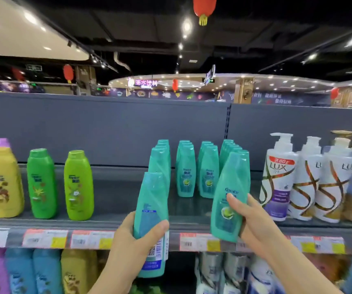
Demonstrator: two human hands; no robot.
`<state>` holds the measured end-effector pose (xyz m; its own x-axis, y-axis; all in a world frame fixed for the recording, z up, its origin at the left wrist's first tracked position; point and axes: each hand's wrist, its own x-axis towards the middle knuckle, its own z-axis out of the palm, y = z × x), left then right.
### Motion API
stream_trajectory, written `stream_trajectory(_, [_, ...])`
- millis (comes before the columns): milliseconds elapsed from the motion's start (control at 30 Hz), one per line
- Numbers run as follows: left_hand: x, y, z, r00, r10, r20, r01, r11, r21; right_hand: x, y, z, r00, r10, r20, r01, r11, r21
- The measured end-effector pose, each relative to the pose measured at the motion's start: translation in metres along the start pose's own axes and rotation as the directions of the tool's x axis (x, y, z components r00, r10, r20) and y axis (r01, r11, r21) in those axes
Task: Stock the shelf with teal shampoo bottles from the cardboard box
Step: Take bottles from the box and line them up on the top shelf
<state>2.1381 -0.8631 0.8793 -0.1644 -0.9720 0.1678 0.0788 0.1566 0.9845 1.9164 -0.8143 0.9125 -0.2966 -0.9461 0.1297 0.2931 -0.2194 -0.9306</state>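
My left hand [126,240] grips a teal shampoo bottle [150,209] with its back label and barcode toward me, held in front of the shelf edge. My right hand [249,217] grips a second teal shampoo bottle [227,200] with its front label facing me, also just before the shelf edge. On the grey shelf [115,196] behind them stand several rows of the same teal bottles [207,172], lined up front to back. The cardboard box is out of view.
Left on the same shelf stand a yellow bottle [4,183] and two green bottles [41,183]. White pump bottles [277,179] stand at the right. Price tags [90,239] run along the shelf edge. A lower shelf holds more bottles [32,272].
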Motion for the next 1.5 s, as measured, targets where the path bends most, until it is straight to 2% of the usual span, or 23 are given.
stream_trajectory(100, [0.018,0.005,0.020,0.999,0.025,-0.029,-0.025,1.000,0.020,0.049,-0.010,-0.005,0.998,-0.054,0.024,0.054,0.998,-0.012])
stream_trajectory(200, [0.030,0.007,0.033,0.997,0.036,-0.063,-0.034,0.999,0.024,0.098,0.004,-0.002,0.999,-0.011,0.042,0.013,0.999,-0.047])
stream_trajectory(333, [0.037,0.001,0.039,0.994,0.016,-0.109,-0.013,1.000,0.028,0.139,0.041,0.005,0.996,0.058,0.069,-0.046,0.985,-0.164])
stream_trajectory(433, [0.043,0.000,0.037,0.993,0.025,-0.114,-0.017,0.998,0.068,0.148,0.056,0.004,0.993,0.034,0.110,-0.004,0.965,-0.264])
stream_trajectory(467, [0.046,0.000,0.036,0.993,0.027,-0.113,-0.019,0.997,0.073,0.148,0.057,0.002,0.995,0.010,0.104,0.030,0.927,-0.375])
stream_trajectory(533, [0.051,-0.002,0.036,0.994,0.024,-0.105,-0.017,0.997,0.073,0.147,0.059,-0.002,0.998,-0.004,0.065,0.044,0.781,-0.623])
stream_trajectory(600, [0.055,-0.001,0.037,0.995,0.031,-0.091,-0.025,0.997,0.072,0.144,0.061,-0.006,0.999,-0.009,0.037,0.033,0.685,-0.727])
stream_trajectory(833, [0.065,0.006,0.036,0.997,0.076,0.004,-0.076,0.995,0.057,0.144,0.064,0.004,0.993,-0.100,0.062,0.114,0.678,-0.726])
stream_trajectory(933, [0.066,0.007,0.034,0.996,0.080,0.043,-0.081,0.996,0.036,0.143,0.065,0.007,0.994,-0.097,0.044,0.098,0.679,-0.728])
stream_trajectory(1000, [0.068,0.007,0.033,0.995,0.078,0.066,-0.080,0.997,0.022,0.141,0.064,0.007,0.994,-0.110,-0.011,0.062,0.635,-0.770])
stream_trajectory(1067, [0.069,0.007,0.034,0.991,0.083,0.109,-0.082,0.997,-0.011,0.131,0.058,0.010,0.977,-0.204,-0.067,0.066,0.581,-0.811])
stream_trajectory(1167, [0.072,0.009,0.041,0.972,0.077,0.221,-0.057,0.994,-0.097,0.106,0.037,0.014,0.918,-0.396,0.019,0.279,0.611,-0.741])
stream_trajectory(1200, [0.074,0.009,0.046,0.963,0.070,0.261,-0.036,0.990,-0.133,0.098,0.027,0.016,0.906,-0.421,0.056,0.329,0.613,-0.718])
stream_trajectory(1233, [0.076,0.008,0.052,0.952,0.062,0.300,-0.011,0.986,-0.168,0.093,0.017,0.017,0.913,-0.401,0.078,0.347,0.661,-0.666])
stream_trajectory(1300, [0.082,0.006,0.066,0.925,0.036,0.379,0.052,0.974,-0.219,0.089,0.001,0.016,0.967,-0.202,0.158,0.250,0.881,-0.401])
stream_trajectory(1333, [0.085,0.005,0.075,0.907,0.023,0.420,0.081,0.970,-0.228,0.090,-0.004,0.014,0.974,-0.080,0.213,0.132,0.961,-0.242])
stream_trajectory(1400, [0.094,0.004,0.092,0.868,0.015,0.497,0.119,0.964,-0.237,0.088,-0.010,0.007,0.964,0.042,0.263,-0.013,0.994,-0.112])
stream_trajectory(1500, [0.106,0.002,0.117,0.836,0.047,0.546,0.107,0.963,-0.246,0.087,-0.013,-0.009,0.981,0.014,0.193,-0.003,0.998,-0.059])
